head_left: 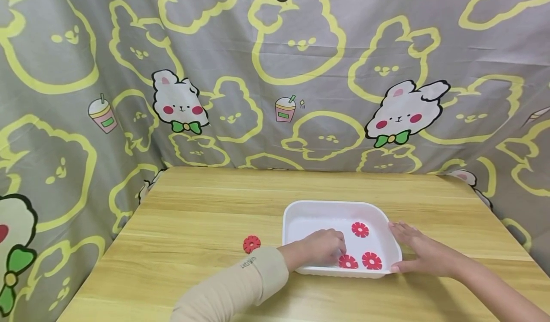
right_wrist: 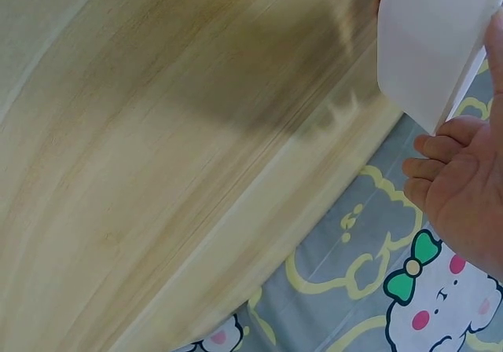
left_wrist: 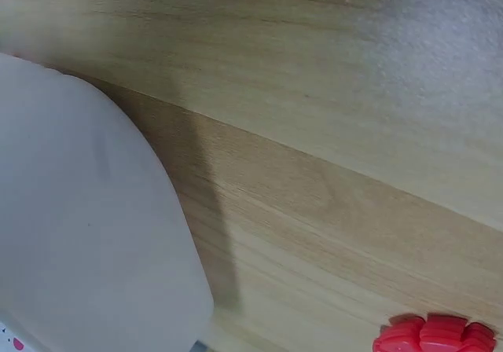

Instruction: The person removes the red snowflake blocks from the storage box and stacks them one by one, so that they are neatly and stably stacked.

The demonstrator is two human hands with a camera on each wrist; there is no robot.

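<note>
A white rectangular tray (head_left: 335, 208) with rounded corners sits on the table. Inside it lie red notched discs: one disc (head_left: 360, 230) toward the back, another disc (head_left: 371, 261) at the front right, and a third disc (head_left: 348, 262) at the front. My left hand (head_left: 324, 246) reaches down into the tray with bent fingers beside that third disc; its fingertips are hidden. My right hand (head_left: 423, 253) holds the tray's right end, thumb at the front corner and fingers farther back. Left of the tray, red notched discs (head_left: 251, 244) appear stacked on the table; the stack (left_wrist: 435, 335) also shows in the left wrist view.
The wooden table (head_left: 206, 202) carries all of this. Behind it and along the sides hangs a grey curtain (head_left: 240, 59) with cartoon prints. A beige sleeve (head_left: 232, 284) covers the left forearm, which passes over the tray's left front rim.
</note>
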